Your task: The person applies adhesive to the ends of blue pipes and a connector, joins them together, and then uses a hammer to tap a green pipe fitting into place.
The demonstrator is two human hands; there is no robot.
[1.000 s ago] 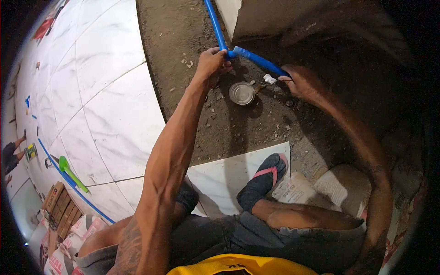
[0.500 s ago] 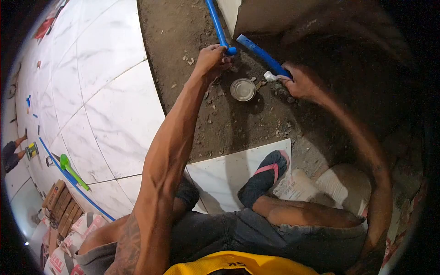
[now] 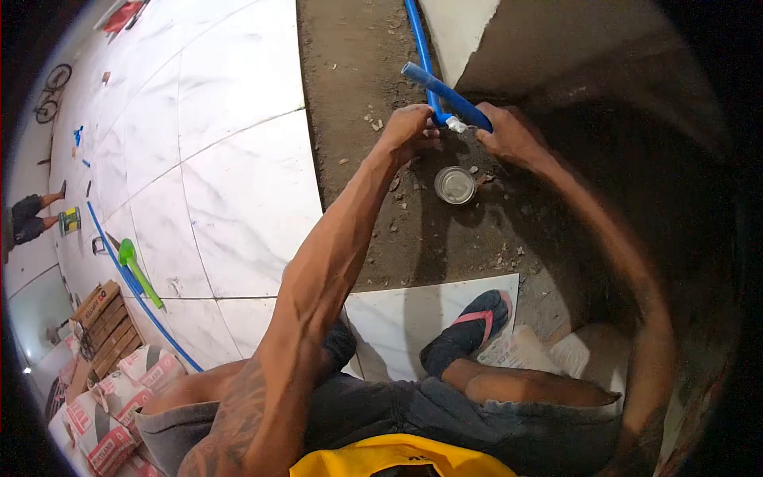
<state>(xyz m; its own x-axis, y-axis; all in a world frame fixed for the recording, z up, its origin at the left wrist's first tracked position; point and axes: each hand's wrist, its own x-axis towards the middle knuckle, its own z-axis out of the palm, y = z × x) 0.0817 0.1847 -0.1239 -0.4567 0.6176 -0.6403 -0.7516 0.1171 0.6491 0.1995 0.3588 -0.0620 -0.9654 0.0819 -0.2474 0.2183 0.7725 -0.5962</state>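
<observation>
My left hand (image 3: 410, 131) is closed around the lower end of a long blue pipe (image 3: 421, 48), right by its elbow fitting (image 3: 439, 118). My right hand (image 3: 510, 137) grips a short length of blue pipe (image 3: 447, 94), which slants up to the left and overlaps the long one in this view. From the same hand's fingertips a small white wad (image 3: 456, 125) sticks out, right at the mouth of the elbow. Below the hands, a round open container (image 3: 455, 185) with greyish contents stands on the dirt.
White marbled tiles (image 3: 238, 183) cover the floor at left, bordering bare dirt (image 3: 350, 79). A green-handled trowel (image 3: 139, 274) and blue pipe (image 3: 163, 322) lie there. Cement bags (image 3: 107, 433) and stacked boxes (image 3: 103, 326) stand lower left. Another person's legs (image 3: 36, 215) show at far left.
My right hand has moved left, bringing the short pipe and white wad up to the elbow held in my left hand. The view has shifted so the scene sits further right.
</observation>
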